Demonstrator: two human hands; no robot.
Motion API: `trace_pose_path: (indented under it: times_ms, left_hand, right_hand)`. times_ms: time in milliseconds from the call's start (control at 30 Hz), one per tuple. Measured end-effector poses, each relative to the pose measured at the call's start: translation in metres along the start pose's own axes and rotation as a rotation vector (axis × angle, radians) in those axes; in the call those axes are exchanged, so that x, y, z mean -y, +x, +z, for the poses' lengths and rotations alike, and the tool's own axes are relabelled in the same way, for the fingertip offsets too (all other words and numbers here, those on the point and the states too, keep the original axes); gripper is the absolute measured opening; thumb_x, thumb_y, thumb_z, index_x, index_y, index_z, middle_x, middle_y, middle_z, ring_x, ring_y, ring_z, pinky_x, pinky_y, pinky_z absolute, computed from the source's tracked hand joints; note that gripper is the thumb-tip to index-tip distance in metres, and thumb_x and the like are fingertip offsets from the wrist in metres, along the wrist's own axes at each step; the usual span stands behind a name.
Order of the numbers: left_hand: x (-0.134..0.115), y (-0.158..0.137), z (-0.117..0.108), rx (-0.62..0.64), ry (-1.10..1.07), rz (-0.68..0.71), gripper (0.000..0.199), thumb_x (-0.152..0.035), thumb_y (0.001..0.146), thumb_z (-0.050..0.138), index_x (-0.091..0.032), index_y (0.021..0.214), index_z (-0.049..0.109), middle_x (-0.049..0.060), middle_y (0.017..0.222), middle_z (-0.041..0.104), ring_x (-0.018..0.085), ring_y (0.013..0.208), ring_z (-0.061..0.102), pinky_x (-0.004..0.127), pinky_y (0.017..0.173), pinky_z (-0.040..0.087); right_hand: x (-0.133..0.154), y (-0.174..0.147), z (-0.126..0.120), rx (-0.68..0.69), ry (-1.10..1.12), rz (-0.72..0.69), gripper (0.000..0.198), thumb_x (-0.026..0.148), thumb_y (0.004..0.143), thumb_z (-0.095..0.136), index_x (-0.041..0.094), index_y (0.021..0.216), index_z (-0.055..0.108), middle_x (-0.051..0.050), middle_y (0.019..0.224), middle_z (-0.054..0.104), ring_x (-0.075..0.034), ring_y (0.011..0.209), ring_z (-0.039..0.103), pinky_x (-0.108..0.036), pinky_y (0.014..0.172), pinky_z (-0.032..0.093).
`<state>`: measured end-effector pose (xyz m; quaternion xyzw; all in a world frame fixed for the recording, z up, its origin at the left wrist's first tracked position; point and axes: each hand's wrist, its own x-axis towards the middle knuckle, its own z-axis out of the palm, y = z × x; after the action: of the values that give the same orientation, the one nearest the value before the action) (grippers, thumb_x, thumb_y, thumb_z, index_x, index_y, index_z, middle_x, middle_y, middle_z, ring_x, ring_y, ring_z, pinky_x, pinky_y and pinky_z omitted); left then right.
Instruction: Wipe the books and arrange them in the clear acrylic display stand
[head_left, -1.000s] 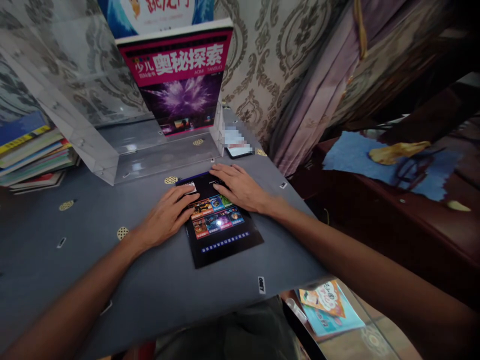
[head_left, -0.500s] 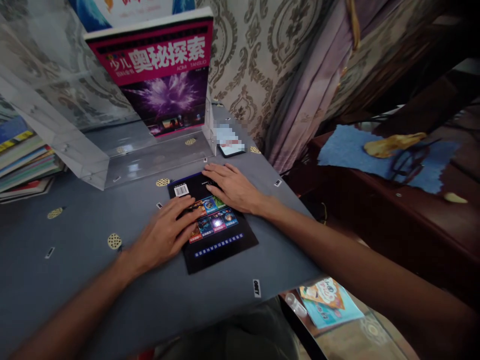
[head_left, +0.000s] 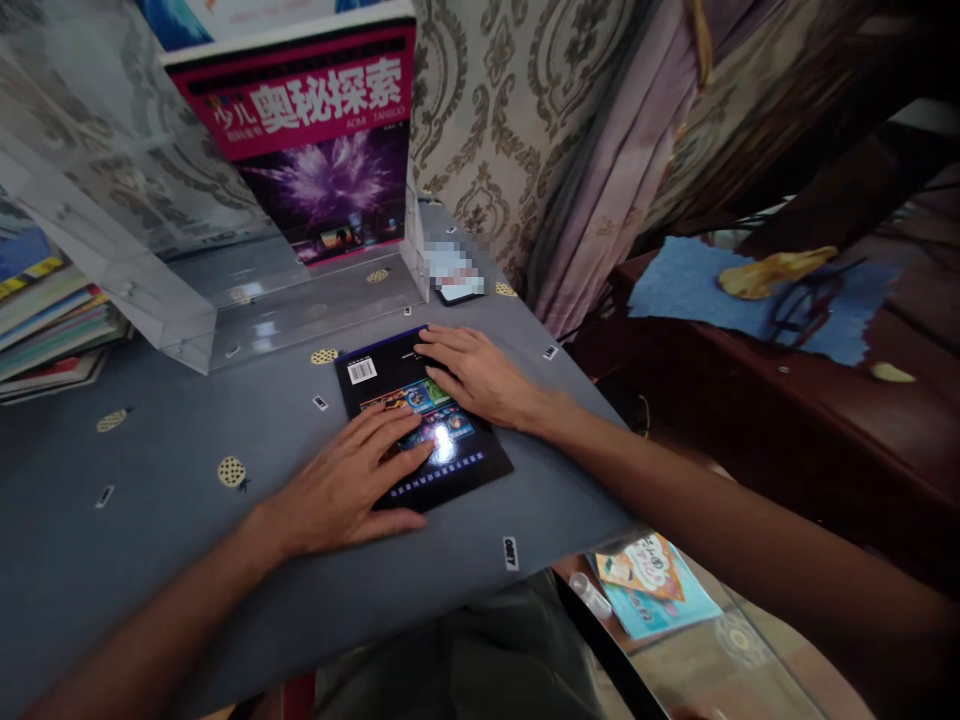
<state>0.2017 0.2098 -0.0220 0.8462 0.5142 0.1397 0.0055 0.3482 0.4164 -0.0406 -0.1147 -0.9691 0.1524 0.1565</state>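
Observation:
A dark book (head_left: pixel 390 362) lies back cover up on the grey tabletop, with a barcode near its far left corner and rows of small coloured pictures. My left hand (head_left: pixel 352 478) rests on its near left part, fingers stretched and thumb spread toward the near edge. Across the far right part of the cover lies my right hand (head_left: pixel 484 375), palm down with its fingers extended. Both hands touch the book without gripping it, and they hide parts of the printed pictures.
Behind the book, a clear acrylic stand (head_left: pixel 315 308) holds an upright magenta and purple book (head_left: pixel 322 190). A phone (head_left: pixel 454 272) lies right of the stand. Stacked books (head_left: pixel 56 315) are at the left. A blue cloth (head_left: pixel 675 300) lies on dark furniture at the right.
My left hand has slid toward me and slightly right, uncovering the barcode corner. The book's near edge has tilted up slightly or shifted. My right hand has moved slightly right.

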Motion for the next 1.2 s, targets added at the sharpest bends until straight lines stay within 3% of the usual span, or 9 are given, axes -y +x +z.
trace_pose_path:
  times_ms: [100, 200, 333, 600, 733, 967, 1200]
  left_hand:
    - [0.001, -0.002, -0.001, 0.068, -0.029, 0.021, 0.089, -0.076, 0.087, 0.052, -0.013, 0.149, 0.041, 0.022, 0.15, 0.048, 0.039, 0.145, 0.037, 0.063, 0.118, 0.033]
    - [0.003, -0.006, -0.004, 0.125, -0.057, 0.033, 0.103, -0.081, 0.081, 0.054, -0.014, 0.156, 0.031, 0.022, 0.156, 0.041, 0.039, 0.149, 0.031, 0.063, 0.122, 0.025]
    - [0.005, -0.012, -0.006, 0.128, -0.077, 0.043, 0.098, -0.076, 0.084, 0.056, -0.019, 0.158, 0.028, 0.019, 0.159, 0.038, 0.036, 0.15, 0.031, 0.062, 0.124, 0.019]
    - [0.002, -0.018, -0.003, 0.095, -0.008, 0.026, 0.077, -0.065, 0.095, 0.052, -0.018, 0.154, 0.035, 0.017, 0.158, 0.04, 0.032, 0.151, 0.031, 0.058, 0.124, 0.023]
    - [-0.001, -0.018, -0.002, 0.097, 0.048, 0.034, 0.067, -0.056, 0.1, 0.05, -0.017, 0.153, 0.038, 0.017, 0.157, 0.043, 0.031, 0.15, 0.032, 0.057, 0.123, 0.025]
    - [-0.004, -0.018, -0.001, 0.061, 0.083, 0.042, 0.061, -0.047, 0.1, 0.051, -0.016, 0.151, 0.039, 0.016, 0.155, 0.046, 0.03, 0.149, 0.035, 0.056, 0.124, 0.025]
    - [-0.001, -0.021, -0.002, 0.061, 0.071, 0.066, 0.078, -0.065, 0.095, 0.052, -0.016, 0.154, 0.034, 0.018, 0.157, 0.042, 0.031, 0.15, 0.034, 0.056, 0.124, 0.025]
  right_hand:
    - [0.0, -0.013, -0.003, 0.005, -0.002, -0.017, 0.039, 0.022, 0.102, 0.044, 0.012, 0.137, 0.058, -0.017, 0.148, 0.055, -0.028, 0.143, 0.045, -0.054, 0.116, 0.039]
    - [0.0, -0.029, -0.005, 0.002, 0.0, -0.036, 0.039, 0.021, 0.102, 0.043, 0.014, 0.136, 0.059, -0.016, 0.148, 0.055, -0.027, 0.14, 0.049, -0.054, 0.115, 0.04]
    - [0.002, -0.052, -0.011, -0.007, 0.029, -0.07, 0.038, 0.022, 0.103, 0.041, 0.017, 0.135, 0.06, -0.014, 0.147, 0.056, -0.026, 0.138, 0.052, -0.053, 0.115, 0.042]
    - [0.017, -0.099, -0.017, -0.017, 0.082, -0.118, 0.038, 0.03, 0.103, 0.049, 0.021, 0.139, 0.057, -0.012, 0.148, 0.056, -0.026, 0.14, 0.049, -0.054, 0.118, 0.04]
    - [0.024, -0.115, -0.019, -0.001, 0.064, -0.147, 0.05, 0.041, 0.099, 0.059, 0.02, 0.144, 0.052, -0.014, 0.151, 0.053, -0.027, 0.143, 0.046, -0.055, 0.119, 0.037]
    - [0.023, -0.116, -0.019, -0.028, -0.01, -0.161, 0.052, 0.041, 0.095, 0.067, 0.019, 0.141, 0.055, -0.014, 0.145, 0.059, -0.026, 0.136, 0.054, -0.053, 0.115, 0.044]
    - [0.027, -0.11, -0.022, -0.088, -0.186, -0.296, 0.037, 0.036, 0.099, 0.061, 0.014, 0.128, 0.065, -0.013, 0.132, 0.069, -0.027, 0.125, 0.063, -0.045, 0.103, 0.057]
